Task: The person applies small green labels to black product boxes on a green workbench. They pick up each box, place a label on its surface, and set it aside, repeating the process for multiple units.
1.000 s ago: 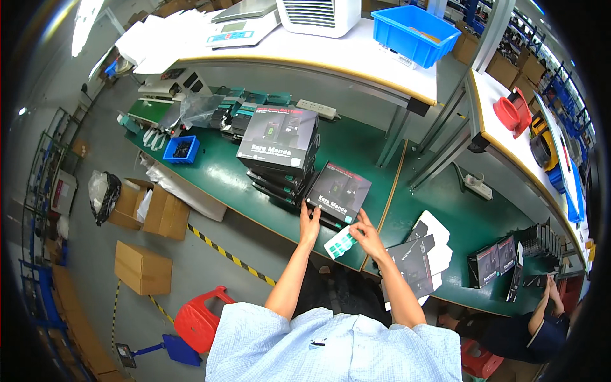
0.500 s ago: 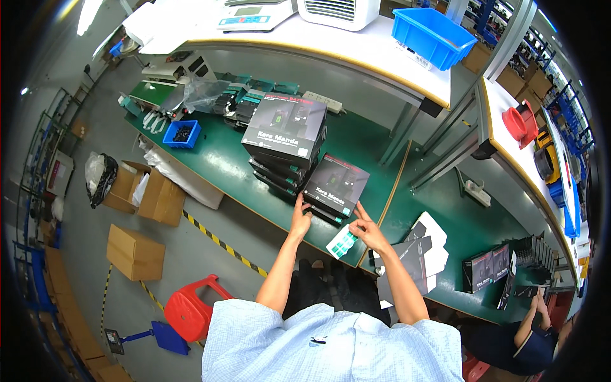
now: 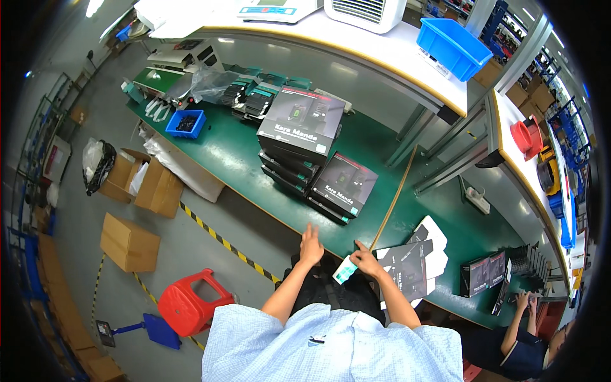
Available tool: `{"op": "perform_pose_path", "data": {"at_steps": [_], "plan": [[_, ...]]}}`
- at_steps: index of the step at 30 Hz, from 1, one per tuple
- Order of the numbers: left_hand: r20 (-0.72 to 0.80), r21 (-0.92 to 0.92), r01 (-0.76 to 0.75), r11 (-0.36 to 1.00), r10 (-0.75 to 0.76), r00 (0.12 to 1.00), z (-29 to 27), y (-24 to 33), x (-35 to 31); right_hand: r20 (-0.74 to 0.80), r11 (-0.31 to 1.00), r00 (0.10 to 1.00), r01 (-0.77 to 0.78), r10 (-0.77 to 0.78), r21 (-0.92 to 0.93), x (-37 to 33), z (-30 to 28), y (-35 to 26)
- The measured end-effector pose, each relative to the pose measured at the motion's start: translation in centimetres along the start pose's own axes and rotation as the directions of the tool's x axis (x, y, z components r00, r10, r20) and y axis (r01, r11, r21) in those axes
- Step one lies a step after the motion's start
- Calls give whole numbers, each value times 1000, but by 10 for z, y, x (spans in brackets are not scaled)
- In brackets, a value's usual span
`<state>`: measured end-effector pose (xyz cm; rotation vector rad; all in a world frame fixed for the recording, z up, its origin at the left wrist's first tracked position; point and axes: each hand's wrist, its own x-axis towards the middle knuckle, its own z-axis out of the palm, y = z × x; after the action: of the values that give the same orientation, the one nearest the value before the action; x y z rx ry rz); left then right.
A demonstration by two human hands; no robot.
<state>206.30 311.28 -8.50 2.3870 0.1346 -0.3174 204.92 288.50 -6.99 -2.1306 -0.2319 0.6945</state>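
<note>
Right hand [image 3: 365,260] pinches the white-and-green sticker sheet [image 3: 344,271] by its upper end, out over the lap, just off the bench edge. Sheet looks light and floppy, likely creases easily; margin or corner grip is best. Left hand [image 3: 311,247] has fingers spread, nothing visible in it, at the front edge. Beyond: short box stack [image 3: 345,184], probably stiff, slick card; take low on both sides. Taller stack [image 3: 299,124] crowds its left; bare green bench [image 3: 382,169] gives room rightward, flat cartons [image 3: 407,267] limit the near right.
</note>
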Motion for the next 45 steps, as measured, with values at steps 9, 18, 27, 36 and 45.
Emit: {"op": "perform_pose_path", "data": {"at_steps": [9,18,27,36,45], "plan": [[108,364,-188,912,160,981,-4,-1,-24,-187,981,981,20,-57,-194,-2,38,-5],[-236,-3,-328,945,318,918,-44,15,0,-191,984,981,-43,9,-173,0,38,-3],[-542,137,-532,836,513,666,-162,139,21,-231,979,973,-46,-2,-200,2,43,-3],[-512,130,-426,895,429,744,-159,153,22,-221,965,972,17,-77,-262,7,46,17],[-465,123,-189,974,225,856,-134,122,28,-142,957,987,33,-77,-289,4,39,16]]}}
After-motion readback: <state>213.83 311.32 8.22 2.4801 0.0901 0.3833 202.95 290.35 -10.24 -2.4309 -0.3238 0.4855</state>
